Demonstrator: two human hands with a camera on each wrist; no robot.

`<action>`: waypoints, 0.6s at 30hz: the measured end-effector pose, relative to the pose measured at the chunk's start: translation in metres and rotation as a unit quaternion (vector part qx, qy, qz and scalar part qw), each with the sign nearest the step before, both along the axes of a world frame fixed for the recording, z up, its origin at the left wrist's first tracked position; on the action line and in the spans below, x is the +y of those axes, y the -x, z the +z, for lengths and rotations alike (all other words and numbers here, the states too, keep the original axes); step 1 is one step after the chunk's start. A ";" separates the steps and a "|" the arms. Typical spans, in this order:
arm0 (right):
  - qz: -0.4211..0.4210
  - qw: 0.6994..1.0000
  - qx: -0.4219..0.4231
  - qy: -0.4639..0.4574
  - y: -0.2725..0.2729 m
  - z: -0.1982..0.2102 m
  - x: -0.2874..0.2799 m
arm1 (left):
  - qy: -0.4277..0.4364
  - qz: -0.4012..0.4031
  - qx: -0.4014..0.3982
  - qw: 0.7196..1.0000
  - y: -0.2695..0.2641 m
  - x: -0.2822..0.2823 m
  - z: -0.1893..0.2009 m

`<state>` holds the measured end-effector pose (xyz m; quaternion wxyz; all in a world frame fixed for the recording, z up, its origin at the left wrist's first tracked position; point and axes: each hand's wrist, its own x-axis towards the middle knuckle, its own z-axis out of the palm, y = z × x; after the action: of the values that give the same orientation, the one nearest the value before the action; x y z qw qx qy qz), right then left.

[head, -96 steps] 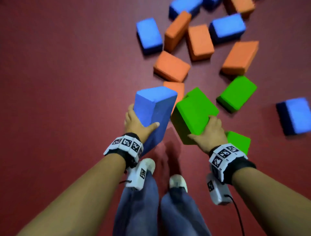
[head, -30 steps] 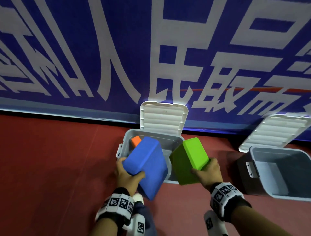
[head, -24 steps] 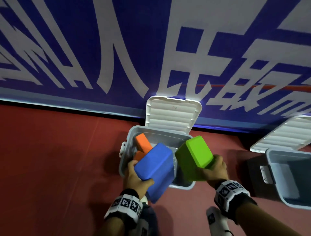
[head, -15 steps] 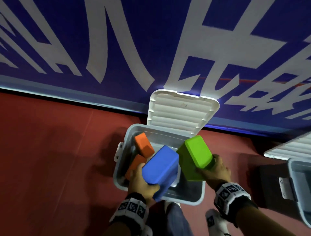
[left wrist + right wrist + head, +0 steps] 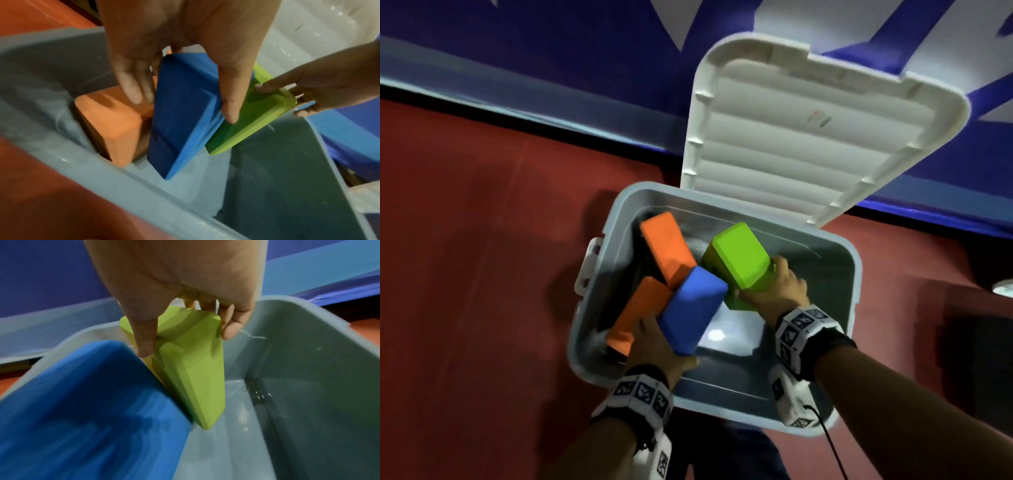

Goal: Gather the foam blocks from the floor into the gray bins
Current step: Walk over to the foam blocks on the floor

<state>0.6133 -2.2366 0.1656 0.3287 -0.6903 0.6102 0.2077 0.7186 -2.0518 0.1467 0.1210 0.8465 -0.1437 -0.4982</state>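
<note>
I see my left hand (image 5: 654,346) clamped around the blue foam block (image 5: 693,308), its long axis tilted downward into the gray bin (image 5: 854,284) beside two orange blocks (image 5: 667,250). My right hand (image 5: 779,289) pinches the green foam block (image 5: 739,260), thumb against fingers, end pointing down, touching the blue one.

no readable text, wall lettering cropped

A dark red floor (image 5: 469,274) fills the left and lower part of the head view. Along the top runs a blue wall banner (image 5: 551,37) with large white lettering, ending in a pale strip (image 5: 493,102) above a black gap where it meets the floor.
</note>
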 end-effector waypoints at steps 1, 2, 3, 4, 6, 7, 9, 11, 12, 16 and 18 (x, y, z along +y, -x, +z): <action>0.006 1.000 -0.001 -0.004 -0.005 -0.011 -0.002 | -0.028 -0.030 0.002 0.999 -0.003 0.000 -0.009; 0.010 1.000 -0.004 -0.004 -0.010 -0.023 -0.004 | -0.057 -0.064 -0.001 0.996 -0.006 0.002 -0.019; 0.011 1.000 -0.006 0.000 -0.016 -0.033 -0.005 | -0.085 -0.094 -0.006 0.992 -0.008 0.005 -0.028; 0.007 1.000 -0.011 0.007 -0.022 -0.042 -0.006 | -0.112 -0.115 -0.016 0.987 -0.011 0.008 -0.035; -0.012 0.999 -0.036 -0.002 -0.034 -0.062 -0.005 | -0.155 -0.147 -0.047 0.976 -0.016 0.016 -0.046; -0.023 0.998 -0.058 -0.025 -0.039 -0.072 -0.002 | -0.165 -0.164 -0.068 0.970 -0.018 0.020 -0.050; -0.034 0.993 -0.089 -0.074 -0.047 -0.089 0.007 | -0.164 -0.191 -0.092 0.964 -0.018 0.025 -0.056; -0.048 0.991 -0.089 -0.093 -0.048 -0.098 0.013 | -0.156 -0.191 -0.096 0.964 -0.015 0.025 -0.056; -0.056 0.990 -0.090 -0.097 -0.047 -0.098 0.013 | -0.149 -0.174 -0.095 0.969 -0.014 0.024 -0.055; -0.052 0.990 -0.089 -0.100 -0.035 -0.085 0.006 | -0.101 -0.104 -0.068 0.987 -0.011 0.018 -0.045; -0.040 0.990 -0.087 -0.099 -0.029 -0.073 0.003 | -0.082 -0.091 -0.061 0.991 -0.009 0.014 -0.036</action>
<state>0.6425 -2.2335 0.0927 0.4557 -0.6450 0.5823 0.1929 0.7276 -2.0379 0.1108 -0.0031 0.8656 -0.1858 -0.4650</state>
